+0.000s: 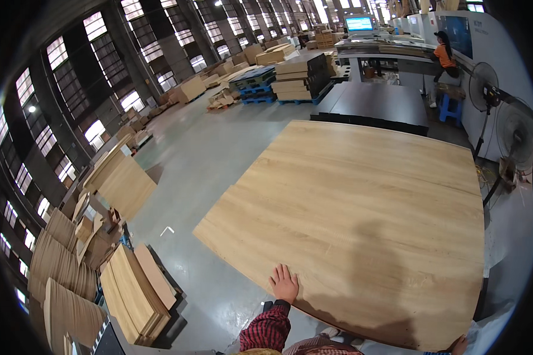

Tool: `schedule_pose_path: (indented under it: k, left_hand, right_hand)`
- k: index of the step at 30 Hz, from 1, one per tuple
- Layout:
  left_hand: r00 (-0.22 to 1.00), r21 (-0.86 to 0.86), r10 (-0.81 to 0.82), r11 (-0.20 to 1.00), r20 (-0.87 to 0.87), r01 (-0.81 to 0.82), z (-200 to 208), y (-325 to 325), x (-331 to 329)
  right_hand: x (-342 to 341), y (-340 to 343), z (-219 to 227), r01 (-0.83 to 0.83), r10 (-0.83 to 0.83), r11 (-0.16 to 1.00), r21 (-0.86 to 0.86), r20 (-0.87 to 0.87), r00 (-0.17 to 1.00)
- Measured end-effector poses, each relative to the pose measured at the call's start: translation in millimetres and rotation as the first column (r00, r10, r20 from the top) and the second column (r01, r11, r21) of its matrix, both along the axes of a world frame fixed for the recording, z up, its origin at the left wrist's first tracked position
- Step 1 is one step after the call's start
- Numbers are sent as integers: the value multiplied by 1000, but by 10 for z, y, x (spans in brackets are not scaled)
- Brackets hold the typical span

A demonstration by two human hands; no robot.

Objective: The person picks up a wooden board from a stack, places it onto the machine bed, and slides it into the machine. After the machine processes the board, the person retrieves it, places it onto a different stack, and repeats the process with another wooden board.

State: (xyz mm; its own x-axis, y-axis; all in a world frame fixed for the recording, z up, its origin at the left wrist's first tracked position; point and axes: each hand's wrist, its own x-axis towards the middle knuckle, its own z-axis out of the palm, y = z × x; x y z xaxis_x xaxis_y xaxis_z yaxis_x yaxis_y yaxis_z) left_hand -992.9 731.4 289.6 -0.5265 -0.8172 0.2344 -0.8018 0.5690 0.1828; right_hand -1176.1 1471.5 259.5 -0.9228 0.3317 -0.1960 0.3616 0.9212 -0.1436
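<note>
A large light wood-grain panel [337, 219] spreads out in front of me, its left edge broken by a slight step. My left hand [285, 285] rests palm down near the panel's close left edge, fingers stretched out and a little spread. A red-and-black checked sleeve [266, 328] covers that forearm. Low at the panel's near right corner, part of my right hand [459, 344] shows beside the edge. The picture's rim cuts off most of its fingers, so its grip is hidden. Shadows fall across the near half of the panel.
Beyond the panel lies a dark sheet stack [373, 103]. A person in orange [444, 56] is by the machine at the far right, near a blue stool [450, 109]. Standing fans [485, 89] line the right side. Cut boards [133, 296] are stacked on the left floor.
</note>
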Motion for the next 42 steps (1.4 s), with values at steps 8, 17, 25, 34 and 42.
schedule_pose_path:
  k: [8, 17, 25, 34, 42]
  left_hand:
    - [999, 71, 23, 997, -38, -20, -40, -23, -18]
    - [680, 310, 633, 774, -371, -552, 13, 266, 48]
    - [286, 672, 738, 675, -612, -303, -710, 28, 197]
    - [118, 691, 703, 711, -701, -128, -796, -9, 210]
    - [-16, 711, 712, 701, -702, 53, -886, 18, 134]
  right_hand:
    - [62, -92, 116, -52, 52, 998, 30, 4, 999]
    - [198, 130, -40, -82, 82, 997, 4, -41, 996]
    - [195, 298, -383, -84, 79, 996, -38, -118, 990]
    - [282, 187, -259, -240, 214, 970, -36, -337, 917]
    - [286, 263, -88, -173, 150, 974, -144, -156, 976]
